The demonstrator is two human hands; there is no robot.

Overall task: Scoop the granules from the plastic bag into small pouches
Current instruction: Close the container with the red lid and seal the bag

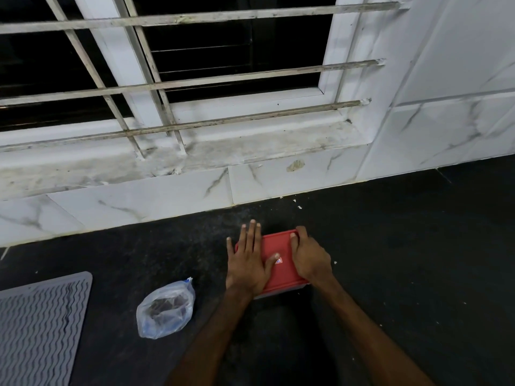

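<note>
Pressing red lid (281,245) | left hand (246,263) flat, right hand (310,260) gripping its rim | we judge plastic bag (164,310) limp, light: pinch neck.

the red lid (276,245) in the lower middle is mostly under two hands. the box (281,292) beneath only peeks out as a pale sliver at the near edge, so no telling what's inside. the small label (278,261) on the lid is half under the left hand (246,264) thumb and too tiny to read. the right hand (310,260) curls over the lid's far corner, fingertips out of sight. both forearms run off the bottom edge. the plastic bag (165,309) at lower left holds something dark, too murky to make out grains. the grey ribbed mat (41,330) gets chopped by the left and bottom edges, the window bars (195,18) by the top and left.
</note>
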